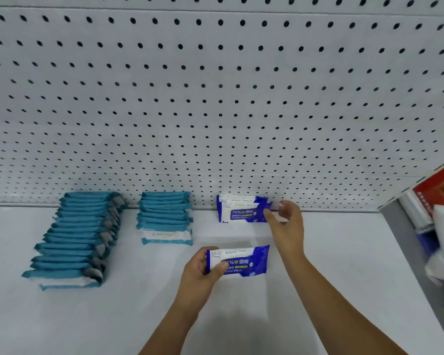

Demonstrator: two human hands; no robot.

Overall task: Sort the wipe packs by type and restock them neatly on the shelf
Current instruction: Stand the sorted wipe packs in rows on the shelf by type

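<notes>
The left hand [203,271] grips the left end of a glossy blue-and-white wipe pack [241,261], a soft flat rectangle over the smooth white shelf [344,252], near the middle; the right hand [289,226] curls at the right end of the blue packs [241,210] standing against the far pegboard [215,98], touching them; I cannot tell whether it pinches; 2 overlapped rows lie left, the long teal row [72,239] and the short teal row [166,219].
</notes>
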